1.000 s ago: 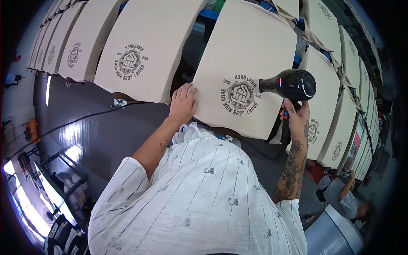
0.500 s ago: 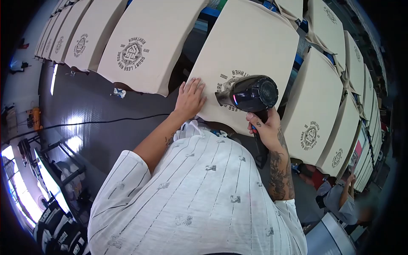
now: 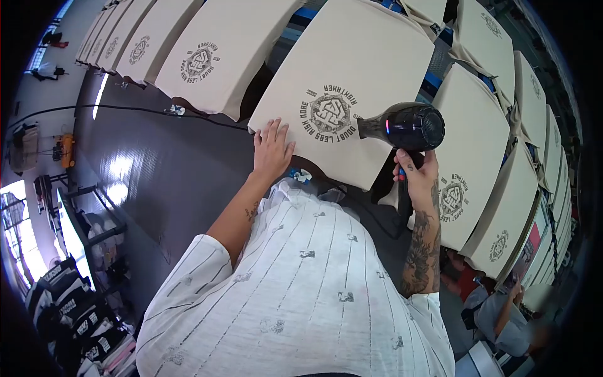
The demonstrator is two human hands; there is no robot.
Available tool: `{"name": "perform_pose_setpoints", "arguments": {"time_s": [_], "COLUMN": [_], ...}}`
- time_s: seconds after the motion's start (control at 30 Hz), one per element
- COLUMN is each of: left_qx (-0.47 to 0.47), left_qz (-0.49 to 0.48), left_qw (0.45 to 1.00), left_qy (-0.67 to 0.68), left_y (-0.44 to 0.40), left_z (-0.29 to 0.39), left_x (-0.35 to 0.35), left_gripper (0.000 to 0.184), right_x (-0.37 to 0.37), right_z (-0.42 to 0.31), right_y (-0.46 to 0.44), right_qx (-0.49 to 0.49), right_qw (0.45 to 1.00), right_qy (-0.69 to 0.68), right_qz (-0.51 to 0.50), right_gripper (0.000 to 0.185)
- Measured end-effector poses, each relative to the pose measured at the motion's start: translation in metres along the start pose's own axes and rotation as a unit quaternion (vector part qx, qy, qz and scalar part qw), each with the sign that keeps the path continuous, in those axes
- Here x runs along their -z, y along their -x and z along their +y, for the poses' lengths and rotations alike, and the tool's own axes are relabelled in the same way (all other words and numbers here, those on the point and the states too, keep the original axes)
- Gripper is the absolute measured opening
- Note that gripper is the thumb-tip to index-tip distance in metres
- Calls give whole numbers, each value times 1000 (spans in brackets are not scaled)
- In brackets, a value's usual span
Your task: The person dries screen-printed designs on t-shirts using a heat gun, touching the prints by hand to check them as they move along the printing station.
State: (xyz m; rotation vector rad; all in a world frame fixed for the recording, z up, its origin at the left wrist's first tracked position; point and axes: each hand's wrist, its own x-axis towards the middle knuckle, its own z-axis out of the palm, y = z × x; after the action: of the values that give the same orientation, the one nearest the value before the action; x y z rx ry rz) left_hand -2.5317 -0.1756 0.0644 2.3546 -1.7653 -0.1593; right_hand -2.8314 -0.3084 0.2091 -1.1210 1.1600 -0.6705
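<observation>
My right hand (image 3: 419, 181) is wrapped around the handle of a black hair dryer (image 3: 411, 127). The dryer's nozzle points left, just above the right edge of a dark round print (image 3: 330, 114). That print sits on a cream T-shirt (image 3: 358, 50) stretched flat over a board in front of me. My left hand (image 3: 271, 149) lies with fingers extended on the shirt's near left corner. Below the handle, the dryer's cord hangs and curves out of sight behind my body.
More printed cream shirts (image 3: 213, 56) on boards run in rows to the left and right. A black cable (image 3: 125, 107) crosses above the grey floor (image 3: 144, 151). Another person (image 3: 502, 314) is at the lower right. Dark folded garments (image 3: 69, 314) are stacked at lower left.
The hair dryer has moved right relative to the print, uncovering most of it. My left hand still rests at the shirt's near left edge. The view has shifted slightly.
</observation>
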Motion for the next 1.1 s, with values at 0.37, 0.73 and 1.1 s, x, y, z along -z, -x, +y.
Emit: {"name": "perform_pose_setpoints", "arguments": {"time_s": [0.37,0.73,1.1], "left_qx": [8,-33,-114], "left_qz": [2,6,-29], "left_qw": [1000,999,993], "left_qy": [25,-1,28], "left_y": [-15,-78,-122], "left_z": [-16,-55,-3], "left_x": [-11,-18,-38], "left_gripper": [50,52,58], "right_x": [-59,-131,-72], "right_z": [-8,-28,-35], "right_y": [-15,-90,-77], "right_qx": [-26,26,-15], "right_qw": [997,995,997], "right_qy": [-6,20,29], "right_qz": [-68,-89,63], "right_gripper": [35,35,41]}}
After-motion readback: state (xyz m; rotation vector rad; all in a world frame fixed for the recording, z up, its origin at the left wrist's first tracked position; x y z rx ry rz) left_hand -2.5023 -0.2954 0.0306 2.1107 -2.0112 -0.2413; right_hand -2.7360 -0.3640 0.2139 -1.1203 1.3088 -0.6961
